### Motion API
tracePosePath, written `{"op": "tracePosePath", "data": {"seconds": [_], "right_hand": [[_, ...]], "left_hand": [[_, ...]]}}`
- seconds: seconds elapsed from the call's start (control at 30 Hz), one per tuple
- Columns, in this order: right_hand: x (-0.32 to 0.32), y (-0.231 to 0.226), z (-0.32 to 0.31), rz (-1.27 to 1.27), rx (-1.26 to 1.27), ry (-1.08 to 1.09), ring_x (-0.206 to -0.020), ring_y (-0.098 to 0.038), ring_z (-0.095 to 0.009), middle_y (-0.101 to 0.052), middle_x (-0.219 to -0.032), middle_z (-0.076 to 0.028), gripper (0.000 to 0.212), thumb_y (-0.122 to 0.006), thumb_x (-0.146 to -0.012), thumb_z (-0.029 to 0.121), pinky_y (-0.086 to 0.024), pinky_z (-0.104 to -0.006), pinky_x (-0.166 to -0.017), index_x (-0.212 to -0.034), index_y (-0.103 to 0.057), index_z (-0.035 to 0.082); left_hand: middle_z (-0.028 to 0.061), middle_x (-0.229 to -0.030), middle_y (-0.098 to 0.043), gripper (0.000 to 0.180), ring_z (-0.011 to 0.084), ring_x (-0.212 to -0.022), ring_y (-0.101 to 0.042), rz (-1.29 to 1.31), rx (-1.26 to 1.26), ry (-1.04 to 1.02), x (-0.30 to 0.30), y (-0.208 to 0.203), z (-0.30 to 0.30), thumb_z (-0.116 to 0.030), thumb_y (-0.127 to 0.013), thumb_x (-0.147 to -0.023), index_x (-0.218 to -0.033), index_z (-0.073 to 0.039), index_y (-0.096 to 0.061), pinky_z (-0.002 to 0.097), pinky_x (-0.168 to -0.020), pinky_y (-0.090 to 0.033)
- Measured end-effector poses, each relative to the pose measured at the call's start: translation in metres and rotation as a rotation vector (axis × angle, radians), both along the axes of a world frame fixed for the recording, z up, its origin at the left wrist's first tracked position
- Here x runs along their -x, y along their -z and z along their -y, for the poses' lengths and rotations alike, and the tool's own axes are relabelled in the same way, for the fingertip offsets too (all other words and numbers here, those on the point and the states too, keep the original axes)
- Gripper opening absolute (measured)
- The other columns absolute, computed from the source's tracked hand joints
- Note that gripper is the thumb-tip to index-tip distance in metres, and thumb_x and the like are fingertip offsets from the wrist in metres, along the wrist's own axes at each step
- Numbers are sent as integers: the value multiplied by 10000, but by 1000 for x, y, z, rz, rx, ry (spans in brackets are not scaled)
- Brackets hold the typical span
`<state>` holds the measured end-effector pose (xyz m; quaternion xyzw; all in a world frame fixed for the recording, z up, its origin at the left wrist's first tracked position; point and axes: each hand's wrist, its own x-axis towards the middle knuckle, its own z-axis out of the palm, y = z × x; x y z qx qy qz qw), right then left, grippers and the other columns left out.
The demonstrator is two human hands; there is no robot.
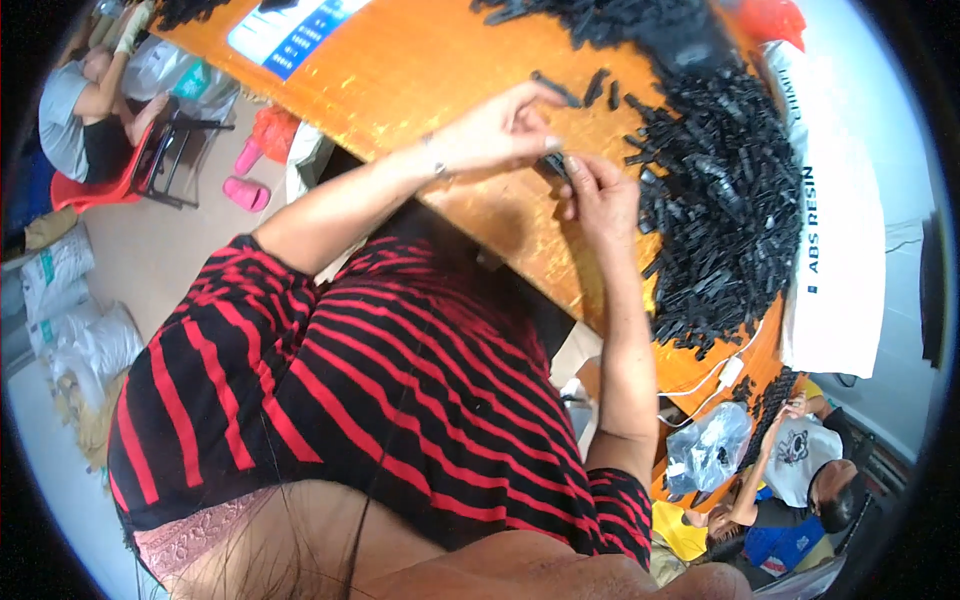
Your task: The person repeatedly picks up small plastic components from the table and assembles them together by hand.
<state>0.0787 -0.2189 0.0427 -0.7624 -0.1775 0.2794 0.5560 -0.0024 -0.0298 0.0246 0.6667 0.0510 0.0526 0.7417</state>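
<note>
Over the orange tabletop (420, 60), my two hands meet at a small black plastic piece (556, 165). Its lower end is pinched between the thumb and fingers of my right hand (602, 190). The thumb of my left hand (505, 130) presses at its upper end, with some fingers curled. My left index finger stretches out to a loose black strip (556, 90) on the table. Beside that strip lie a few more black pieces (597, 88). To the right of my right hand spreads a large heap of black plastic pieces (720, 200).
More black pieces (600, 25) lie at the far edge, near a blue-and-white sheet (295, 38). A white sack (840, 220) borders the heap. A white cable (732, 372) and clear bag (708, 450) are lower right. People sit at upper left (75, 120) and lower right (805, 460).
</note>
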Motion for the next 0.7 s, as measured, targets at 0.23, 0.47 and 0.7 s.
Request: {"op": "tracePosePath", "data": {"seconds": [0.23,0.47,0.7], "right_hand": [[-23,4,2,-138,-116,-48,-504,-578,-71,-686,-714,-55,164,-668,-1015,142,-476,-221,-459,-979,-675,-18],[-23,31,0,-151,-43,-41,-523,-600,-84,-679,-727,-55,116,-683,-989,85,-485,-235,-458,-949,-654,-20],[-24,30,-3,106,119,-41,-516,-600,-91,-675,-693,-46,125,-716,-958,86,-475,-259,-467,-895,-674,-13]], "left_hand": [[-12,-825,-676,220,65,-684,-620,-150,-210,6,-12,-6,-12,-256,-709,-996,-1035,-41,-682,225,-613,-513],[-10,-809,-670,195,80,-743,-612,-86,-400,-75,-14,27,-12,-211,-777,-928,-957,-32,-709,255,-680,-517],[90,-808,-731,240,186,-755,-696,-111,-542,-118,-17,27,-5,-255,-820,-835,-937,-52,-740,348,-709,-553]]}}
